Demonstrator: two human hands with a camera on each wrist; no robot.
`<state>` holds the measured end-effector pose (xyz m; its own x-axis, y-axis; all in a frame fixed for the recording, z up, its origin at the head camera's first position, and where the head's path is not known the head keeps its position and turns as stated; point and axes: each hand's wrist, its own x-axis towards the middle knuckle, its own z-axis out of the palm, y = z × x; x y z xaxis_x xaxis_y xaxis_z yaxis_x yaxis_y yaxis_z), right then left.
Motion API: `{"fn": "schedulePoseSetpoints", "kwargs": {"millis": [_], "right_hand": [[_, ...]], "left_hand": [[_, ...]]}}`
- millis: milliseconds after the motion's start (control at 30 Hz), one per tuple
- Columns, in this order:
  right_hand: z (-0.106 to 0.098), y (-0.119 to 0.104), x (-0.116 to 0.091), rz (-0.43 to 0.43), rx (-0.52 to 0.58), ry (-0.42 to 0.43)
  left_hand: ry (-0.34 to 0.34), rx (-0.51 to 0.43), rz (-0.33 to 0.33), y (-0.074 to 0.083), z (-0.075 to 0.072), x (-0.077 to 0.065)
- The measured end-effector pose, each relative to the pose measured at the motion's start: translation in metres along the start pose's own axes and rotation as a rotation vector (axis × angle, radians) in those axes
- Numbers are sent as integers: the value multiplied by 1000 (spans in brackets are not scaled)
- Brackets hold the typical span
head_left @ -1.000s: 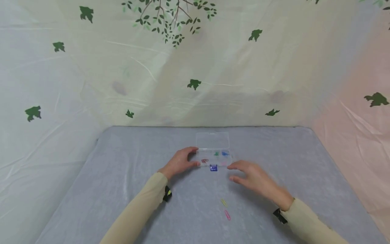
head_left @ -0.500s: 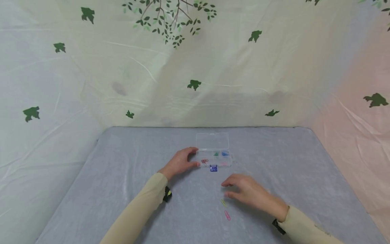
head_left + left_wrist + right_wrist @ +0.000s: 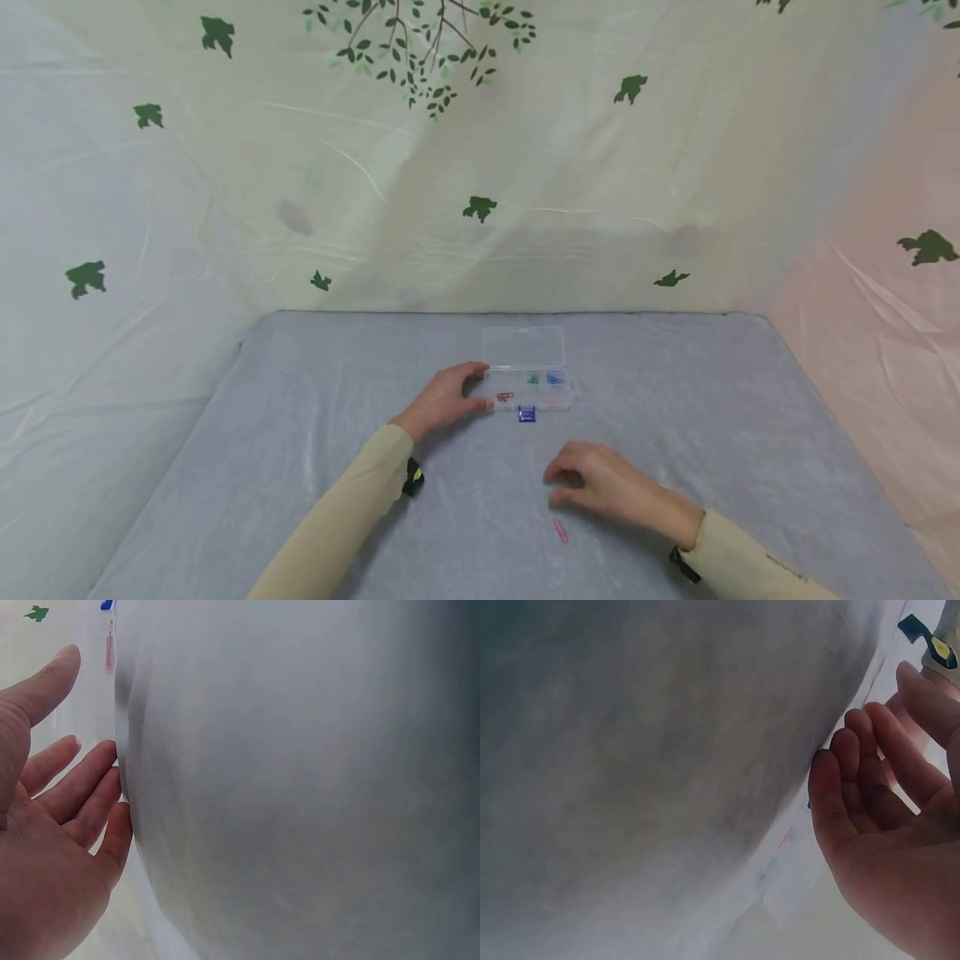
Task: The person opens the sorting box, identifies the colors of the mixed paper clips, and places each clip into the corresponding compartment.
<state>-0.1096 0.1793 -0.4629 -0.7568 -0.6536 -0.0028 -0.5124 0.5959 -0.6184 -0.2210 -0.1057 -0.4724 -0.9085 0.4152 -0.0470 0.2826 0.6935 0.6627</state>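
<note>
My left hand [image 3: 442, 402] grips the left end of a clear plastic compartment box [image 3: 531, 392], thumb at its front corner and fingers at its back corner. The lid [image 3: 523, 346] lies folded back; a blue latch [image 3: 527, 413] hangs at the front. Inside are red paper clips [image 3: 505, 397], green clips [image 3: 533, 379], blue clips [image 3: 554, 378] and something pink. My right hand [image 3: 603, 483] is low over the table, its thumb tip right at a yellow-green paper clip [image 3: 553, 503] that it partly hides. A gap shows between thumb and forefinger. A pink paper clip [image 3: 561, 532] lies just nearer me.
Grey cloth [image 3: 360, 358] covers the table. Behind it hangs a pale curtain [image 3: 570, 167] printed with leaves and green birds, continuing along both sides.
My right hand has moved from beside the box's front right corner towards me, down to the yellow-green paper clip. My left hand has stayed on the box.
</note>
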Motion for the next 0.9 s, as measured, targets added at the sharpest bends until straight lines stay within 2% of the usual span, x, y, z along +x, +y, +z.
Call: {"fn": "schedulePoseSetpoints", "kwargs": {"millis": [167,333,900], "right_hand": [[1,0,-1,22,27,-36],[2,0,-1,21,1,-68],[1,2,-1,19,-28,-84]], "left_hand": [[-3,-4,-5,0,0,0],[-3,-7,-10,0,0,-1],[1,7,-6,-1,1,0]]}}
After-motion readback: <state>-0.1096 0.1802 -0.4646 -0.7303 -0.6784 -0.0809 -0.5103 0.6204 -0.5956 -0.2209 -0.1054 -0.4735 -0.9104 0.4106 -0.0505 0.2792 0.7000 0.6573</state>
